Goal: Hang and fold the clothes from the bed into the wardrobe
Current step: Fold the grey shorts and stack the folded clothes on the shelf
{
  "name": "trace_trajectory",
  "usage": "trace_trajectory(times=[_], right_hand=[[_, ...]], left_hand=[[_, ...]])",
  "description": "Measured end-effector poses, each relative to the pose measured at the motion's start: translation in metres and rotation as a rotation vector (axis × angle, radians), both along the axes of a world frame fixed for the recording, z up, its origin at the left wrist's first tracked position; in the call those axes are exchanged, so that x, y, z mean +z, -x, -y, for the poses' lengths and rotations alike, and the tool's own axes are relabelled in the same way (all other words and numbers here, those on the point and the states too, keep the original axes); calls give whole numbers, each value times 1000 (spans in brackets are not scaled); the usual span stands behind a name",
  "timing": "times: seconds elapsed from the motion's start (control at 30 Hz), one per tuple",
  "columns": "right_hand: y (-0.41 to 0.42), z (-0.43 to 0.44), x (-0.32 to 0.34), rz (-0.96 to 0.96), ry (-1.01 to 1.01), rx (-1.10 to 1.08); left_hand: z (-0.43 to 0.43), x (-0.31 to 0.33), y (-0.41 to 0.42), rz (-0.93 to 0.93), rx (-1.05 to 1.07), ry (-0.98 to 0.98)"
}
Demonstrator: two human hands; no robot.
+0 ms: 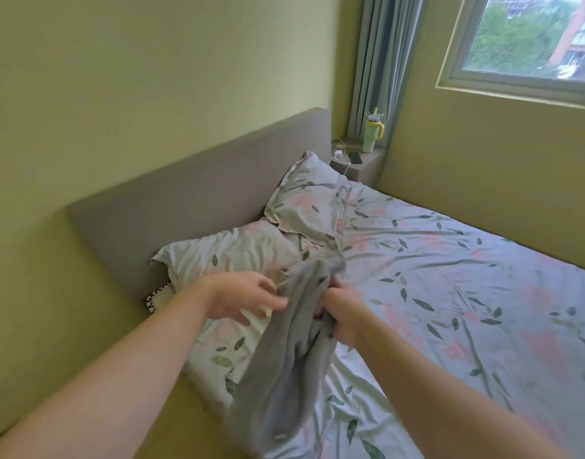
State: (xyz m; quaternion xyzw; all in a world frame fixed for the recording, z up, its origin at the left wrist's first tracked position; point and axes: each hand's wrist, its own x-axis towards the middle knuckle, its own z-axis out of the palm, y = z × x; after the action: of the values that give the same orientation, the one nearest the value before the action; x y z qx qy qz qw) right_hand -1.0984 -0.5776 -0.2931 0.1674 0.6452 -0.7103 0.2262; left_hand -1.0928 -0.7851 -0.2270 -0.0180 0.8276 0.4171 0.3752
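Headboard (pixel 185 200) at far left, behind the near pillow (pixel 218 256). Reaching across that pillow with the left hand (pixel 248 298), fingers loosely spread and slightly bent, with tips just meeting the left edge of the grey garment (pixel 284 359); not clearly pinching it. Holding the garment up just right of the near pillow, with the lower end draping down onto the bed (pixel 450 293) toward the camera. Clenching a bunched handful near the garment's top with the right hand (pixel 344 313), fingers curled tight round the cloth. Farther right of the near pillow: second pillow (pixel 314 200), then bottle (pixel 372 132) and phone (pixel 354 158) on a ledge beside the curtain (pixel 380 61), and window (pixel 529 38) beyond. Judging the garment to be light, soft and limp, not fragile and hardly slippery, yet prone to slumping and twisting while gripped in one bunch. Probably handling best by finding shoulder seams or waistband, pinching one point at each side and shaking the cloth flat before hanging or folding. Wardrobe not showing.
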Motion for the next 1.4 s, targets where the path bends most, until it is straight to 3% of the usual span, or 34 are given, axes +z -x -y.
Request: trace_trajectory(times=[0.07, 0.13, 0.2, 0.3, 0.4, 0.53, 0.6, 0.73, 0.8, 0.9, 1.03, 1.17, 1.23, 1.3, 1.4], right_hand=[[-7, 8, 18, -182, -131, 147], [-14, 13, 30, -358, -263, 280], [-19, 12, 37, -461, -283, 332], [-20, 3, 32, -456, -298, 194], [-15, -14, 23, -369, -479, 112], [-19, -28, 26, -87, -785, 436], [-17, -33, 30, -49, -896, 508], [-10, -39, 42, -383, -670, 298], [-5, -35, 47, -553, -589, 286], [4, -25, 54, -759, -555, 359], [7, -17, 59, -728, -469, 389], [5, -10, 54, -688, -379, 236], [6, -11, 55, -692, -426, 204], [4, -15, 60, -768, -606, 253], [-1, -21, 65, -1192, -949, 311]], left_hand=[[-14, -10, 1, -118, 311, -259], [-27, -13, -1, -112, 371, -476], [-36, -16, -2, -132, 372, -514], [-37, -21, 8, -214, 549, -512], [-33, -18, 19, -374, 598, -372], [-41, 8, 19, -618, 410, -211], [-42, 24, 18, -688, 301, -202], [-35, 64, 12, -714, 68, -206], [-37, 80, 6, -746, -99, -115], [-42, 95, -2, -770, -190, -95], [-36, 103, 2, -870, -108, -47], [-26, 104, 6, -1036, 33, 49], [-21, 105, 9, -1074, 45, 92], [-15, 102, 15, -1089, 5, 189], [-5, 93, 27, -1161, -149, 487]])
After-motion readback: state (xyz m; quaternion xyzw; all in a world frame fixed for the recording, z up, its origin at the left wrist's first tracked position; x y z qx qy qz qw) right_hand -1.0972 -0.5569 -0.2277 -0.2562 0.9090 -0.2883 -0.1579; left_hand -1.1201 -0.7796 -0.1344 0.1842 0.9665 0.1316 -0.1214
